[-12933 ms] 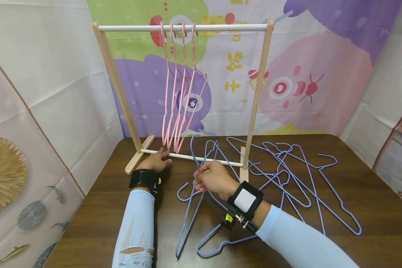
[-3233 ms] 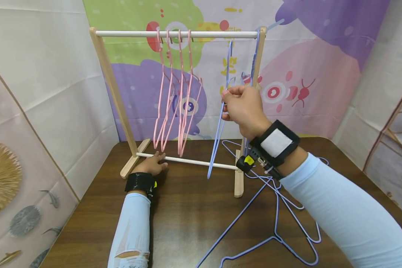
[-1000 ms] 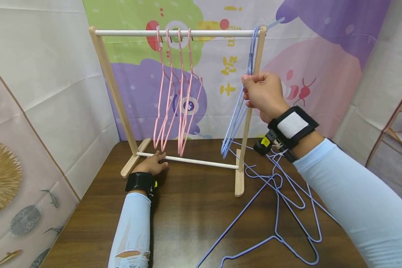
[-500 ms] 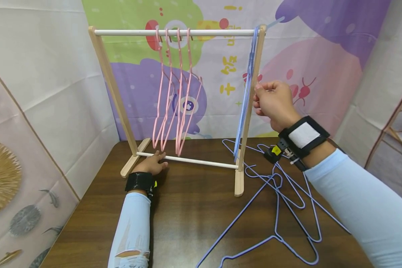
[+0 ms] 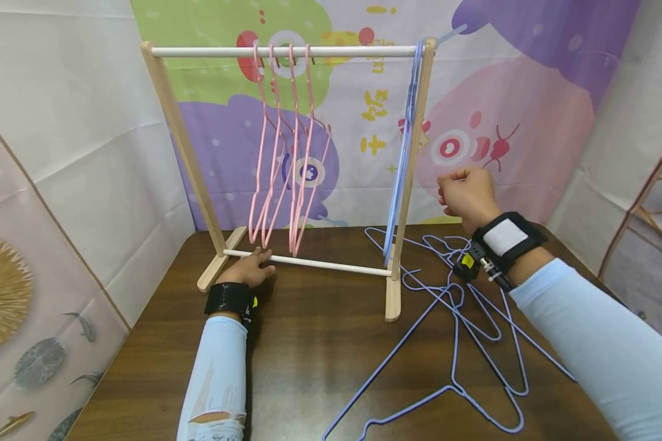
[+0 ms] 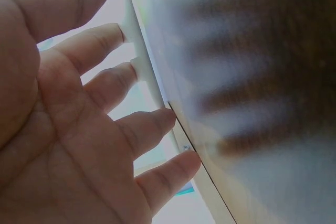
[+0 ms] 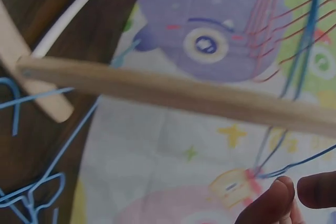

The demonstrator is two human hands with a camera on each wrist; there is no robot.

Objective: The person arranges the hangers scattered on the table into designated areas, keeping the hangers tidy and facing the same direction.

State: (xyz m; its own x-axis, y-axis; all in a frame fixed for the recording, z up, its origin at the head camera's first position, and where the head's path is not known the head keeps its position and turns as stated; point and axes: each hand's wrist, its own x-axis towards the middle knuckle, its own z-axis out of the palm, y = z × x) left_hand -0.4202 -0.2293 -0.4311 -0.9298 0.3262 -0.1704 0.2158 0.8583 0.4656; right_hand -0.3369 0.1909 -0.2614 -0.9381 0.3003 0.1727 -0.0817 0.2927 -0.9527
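1. Nearest, light blue sleeves point(image 5: 214, 367) cover both forearms; the left one is torn.
2. On the brown table point(image 5: 303, 361), loose blue hangers point(image 5: 453, 387) lie in an overlapping tangle, right of the rack and toward the person; their exact number is hard to tell.
3. The left hand point(image 5: 245, 271) is spread, fingers straight and apart, at the left end of the rack's white lower bar point(image 5: 331, 264), gripping nothing.
4. The right hand point(image 5: 469, 196) is in the air right of the rack, fingers loosely curled; the right wrist view shows thumb and finger slightly apart, with nothing held.
5. The wooden rack point(image 5: 184, 147) stands upright. At the right end of its upper bar point(image 5: 358, 52), hung blue hangers point(image 5: 406, 141) bunch just beside the post; four pink hangers point(image 5: 293, 122) hang left of the middle, spaced apart.
6. Behind everything is a cartoon-printed cloth point(image 5: 243, 147).
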